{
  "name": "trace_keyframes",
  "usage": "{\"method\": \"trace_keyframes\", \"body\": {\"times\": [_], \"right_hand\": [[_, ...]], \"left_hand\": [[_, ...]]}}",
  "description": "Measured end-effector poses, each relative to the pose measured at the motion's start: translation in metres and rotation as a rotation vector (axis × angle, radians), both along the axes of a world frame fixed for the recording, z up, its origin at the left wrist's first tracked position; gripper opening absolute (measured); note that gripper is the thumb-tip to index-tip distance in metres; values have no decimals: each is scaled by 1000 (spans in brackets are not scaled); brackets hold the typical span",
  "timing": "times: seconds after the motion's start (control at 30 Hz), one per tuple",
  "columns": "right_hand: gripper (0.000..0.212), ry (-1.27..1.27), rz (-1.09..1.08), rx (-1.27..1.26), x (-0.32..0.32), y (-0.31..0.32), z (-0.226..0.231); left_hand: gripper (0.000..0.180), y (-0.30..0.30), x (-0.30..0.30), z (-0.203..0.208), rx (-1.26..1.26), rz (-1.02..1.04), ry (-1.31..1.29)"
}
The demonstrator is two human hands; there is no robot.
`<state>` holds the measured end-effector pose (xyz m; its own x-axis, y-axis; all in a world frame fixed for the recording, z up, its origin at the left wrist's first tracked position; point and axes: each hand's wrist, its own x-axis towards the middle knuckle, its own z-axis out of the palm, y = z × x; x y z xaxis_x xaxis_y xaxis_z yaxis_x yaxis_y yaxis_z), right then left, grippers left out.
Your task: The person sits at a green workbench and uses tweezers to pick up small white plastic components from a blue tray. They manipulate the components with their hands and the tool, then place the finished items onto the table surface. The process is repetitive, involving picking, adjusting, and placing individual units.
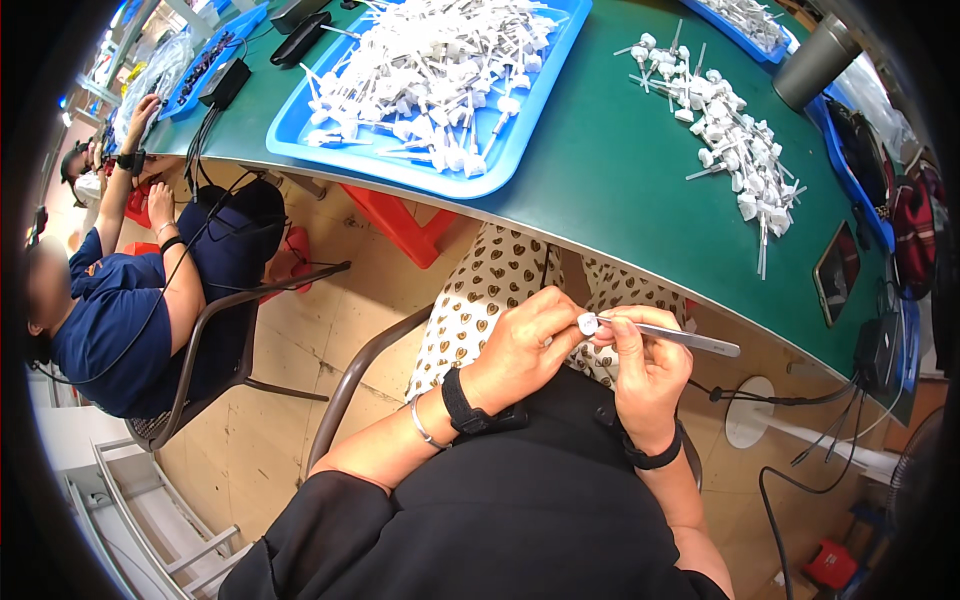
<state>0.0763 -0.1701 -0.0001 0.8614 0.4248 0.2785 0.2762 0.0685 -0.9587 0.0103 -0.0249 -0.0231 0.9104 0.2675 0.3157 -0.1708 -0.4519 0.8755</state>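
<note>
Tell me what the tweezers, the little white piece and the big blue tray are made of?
The tweezers look like metal, maybe steel: grey with a soft shine. The little white piece is probably smooth plastic by its bright white look, but too small to be sure. The big blue tray looks like moulded plastic: one even colour, rounded corners and a slightly glossy rim.

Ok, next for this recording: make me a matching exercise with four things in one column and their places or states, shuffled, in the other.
Things:
1. Tweezers
2. Small white part
3. Large blue tray
4. Phone

Places or states:
A. Heaped with white pieces
B. At the left hand's fingertips
C. Lying on the right part of the green table
D. Held in the right hand

Right pairs: 1-D, 2-B, 3-A, 4-C
</note>
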Motion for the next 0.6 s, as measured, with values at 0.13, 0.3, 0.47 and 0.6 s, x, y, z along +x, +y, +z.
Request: {"method": "trace_keyframes", "body": {"times": [0.13,0.3,0.47,0.6], "right_hand": [[7,-20,-5,-24,0,0,1],[7,-42,19,-97,1,-1,4],[7,-45,103,-200,6,-6,11],[7,74,69,-101,5,-6,11]], "left_hand": [[7,0,0,-2,3,1,-12],[6,-2,0,-3,-30,-5,-27],[7,-3,-1,-9,-29,-27,-42],[7,-2,-1,-6,-93,-33,-38]]}}
